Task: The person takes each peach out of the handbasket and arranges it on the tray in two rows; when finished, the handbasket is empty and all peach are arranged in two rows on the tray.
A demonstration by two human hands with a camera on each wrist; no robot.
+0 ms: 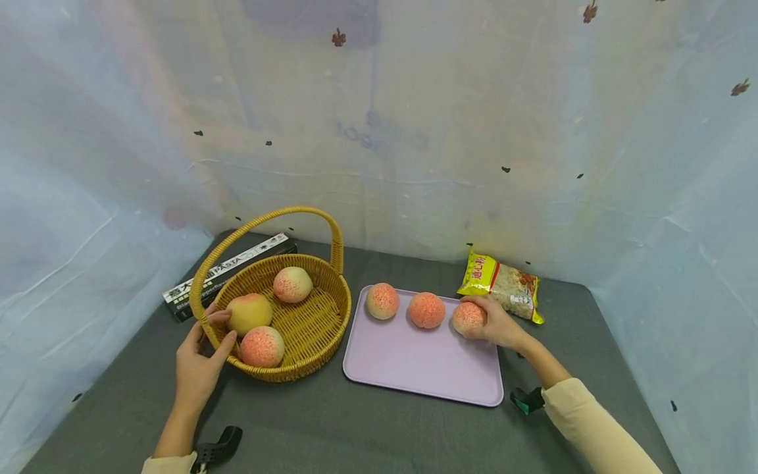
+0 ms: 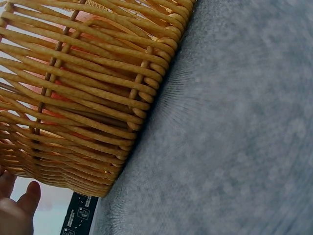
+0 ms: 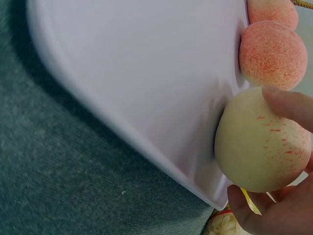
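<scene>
The head camera looks forward and down from above the near side of the table (image 1: 379, 434), far enough back to take in its far edge. Turned sideways, the left wrist camera faces the outer wall of the basket (image 2: 88, 107) from low and close; the right one, also sideways, looks closely along the right edge of the tray (image 3: 127, 63) to its far right corner. The head view shares basket and box (image 2: 79, 215) with the left wrist, tray and three peaches (image 3: 261, 142) with the right.
</scene>
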